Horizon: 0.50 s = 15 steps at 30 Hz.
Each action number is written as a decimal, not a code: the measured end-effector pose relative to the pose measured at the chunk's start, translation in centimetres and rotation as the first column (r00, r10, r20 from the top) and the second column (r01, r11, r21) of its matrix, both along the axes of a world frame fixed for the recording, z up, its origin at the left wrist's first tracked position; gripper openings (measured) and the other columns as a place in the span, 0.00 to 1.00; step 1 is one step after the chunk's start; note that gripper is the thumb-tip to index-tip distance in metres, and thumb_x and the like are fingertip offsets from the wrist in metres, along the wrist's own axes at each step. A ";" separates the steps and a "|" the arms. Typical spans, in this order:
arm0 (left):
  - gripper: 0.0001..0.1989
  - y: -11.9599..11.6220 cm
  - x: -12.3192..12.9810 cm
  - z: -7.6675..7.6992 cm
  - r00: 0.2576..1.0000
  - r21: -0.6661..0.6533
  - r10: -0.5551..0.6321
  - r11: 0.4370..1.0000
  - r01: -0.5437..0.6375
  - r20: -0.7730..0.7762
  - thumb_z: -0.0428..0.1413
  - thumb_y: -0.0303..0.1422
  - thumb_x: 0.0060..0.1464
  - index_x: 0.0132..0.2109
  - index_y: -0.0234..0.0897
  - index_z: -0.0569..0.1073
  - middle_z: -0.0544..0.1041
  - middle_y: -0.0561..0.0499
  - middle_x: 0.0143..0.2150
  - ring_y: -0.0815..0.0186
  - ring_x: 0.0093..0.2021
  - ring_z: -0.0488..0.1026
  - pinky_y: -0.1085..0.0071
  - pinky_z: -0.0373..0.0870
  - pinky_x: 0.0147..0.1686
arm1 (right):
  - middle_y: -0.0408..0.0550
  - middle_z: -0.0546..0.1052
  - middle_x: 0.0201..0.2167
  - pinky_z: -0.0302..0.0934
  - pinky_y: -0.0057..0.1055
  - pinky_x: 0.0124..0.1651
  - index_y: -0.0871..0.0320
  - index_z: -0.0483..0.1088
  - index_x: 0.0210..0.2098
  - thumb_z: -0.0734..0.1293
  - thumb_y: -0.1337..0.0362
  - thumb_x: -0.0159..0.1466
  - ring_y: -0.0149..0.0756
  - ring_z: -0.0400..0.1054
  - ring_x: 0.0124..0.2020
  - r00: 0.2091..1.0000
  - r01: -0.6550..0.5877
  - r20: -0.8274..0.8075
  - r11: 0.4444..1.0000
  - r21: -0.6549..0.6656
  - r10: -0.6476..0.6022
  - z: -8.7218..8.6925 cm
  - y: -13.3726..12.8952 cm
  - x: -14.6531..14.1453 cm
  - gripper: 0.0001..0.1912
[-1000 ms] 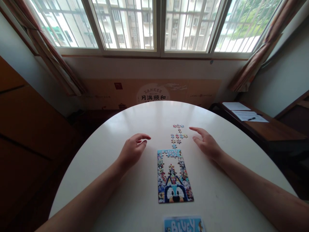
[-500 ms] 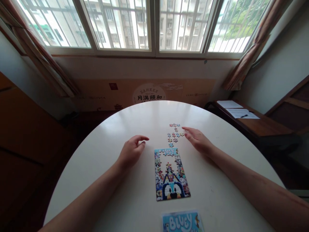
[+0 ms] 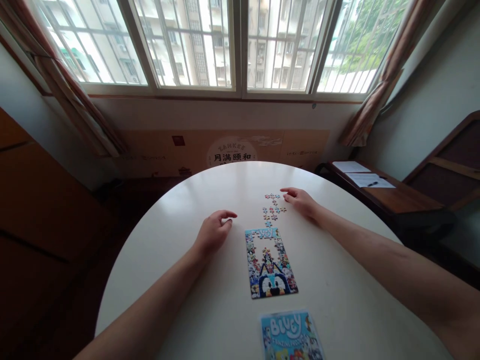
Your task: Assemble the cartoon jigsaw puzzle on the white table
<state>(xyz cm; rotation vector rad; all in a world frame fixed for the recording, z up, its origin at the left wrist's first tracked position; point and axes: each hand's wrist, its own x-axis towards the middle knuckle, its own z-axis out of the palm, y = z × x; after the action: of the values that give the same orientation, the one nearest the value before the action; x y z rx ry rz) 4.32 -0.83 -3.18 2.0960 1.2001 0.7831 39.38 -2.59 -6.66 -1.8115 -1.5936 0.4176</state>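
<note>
A partly assembled jigsaw puzzle (image 3: 275, 285) lies flat on the white round table (image 3: 210, 320). It shows a blue cartoon dog's head at the near end, and the table shows through a gap in its upper middle. Just beyond it are several loose puzzle pieces (image 3: 274, 217), spread in short rows. My right hand (image 3: 301, 201) is beside the right end of the farthest row, index finger stretched out, thumb apart, nothing visible in it. To the left of the pieces, my left hand (image 3: 214, 231) rests on the table with forefinger and thumb apart, holding nothing.
A picture card (image 3: 290, 332) lettered "Bluey" lies near the table's front, cut off by the view's edge. On the right, a wooden side table (image 3: 390, 200) bears paper sheets (image 3: 369, 180) and a pen. Barred windows and a printed cardboard panel (image 3: 300, 145) are behind.
My right hand has moved farther away, from beside the middle pieces to the end of the far row. My left hand keeps nearly the same pose. The camera view has shifted slightly.
</note>
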 end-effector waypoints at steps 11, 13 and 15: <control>0.15 0.4 0.0 0.1 1.000 -0.003 -0.008 1.000 0.008 0.012 0.51 0.28 0.55 0.44 0.39 0.81 0.82 0.49 0.44 0.62 0.38 0.77 0.65 0.73 0.48 | 0.46 0.78 0.30 0.63 0.30 0.37 0.55 0.82 0.43 0.75 0.57 0.54 0.34 0.69 0.30 0.991 -0.013 0.122 0.966 -0.259 0.046 3.0 3.7 0.7 0.18; 0.15 0.4 0.0 0.1 1.000 -0.001 -0.014 1.000 0.014 0.017 0.51 0.28 0.55 0.44 0.39 0.81 0.82 0.48 0.44 0.62 0.39 0.78 0.65 0.73 0.49 | 0.46 0.78 0.29 0.64 0.30 0.34 0.56 0.82 0.40 0.77 0.59 0.51 0.33 0.68 0.28 0.993 -0.013 0.109 0.951 -0.307 0.048 3.6 4.2 0.8 0.17; 0.15 0.4 0.0 0.1 0.999 0.003 -0.022 1.000 0.022 0.023 0.52 0.27 0.55 0.44 0.39 0.81 0.82 0.48 0.44 0.61 0.40 0.78 0.65 0.74 0.50 | 0.46 0.78 0.28 0.63 0.29 0.29 0.58 0.82 0.37 0.78 0.59 0.49 0.32 0.68 0.25 0.995 -0.004 0.091 0.939 -0.345 0.037 3.9 4.4 0.7 0.16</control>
<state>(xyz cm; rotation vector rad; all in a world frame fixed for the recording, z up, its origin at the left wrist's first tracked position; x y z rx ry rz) 4.35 -0.43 -3.11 2.0933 1.1623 0.7968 40.04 1.85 -2.73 -2.1039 -1.6873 0.6633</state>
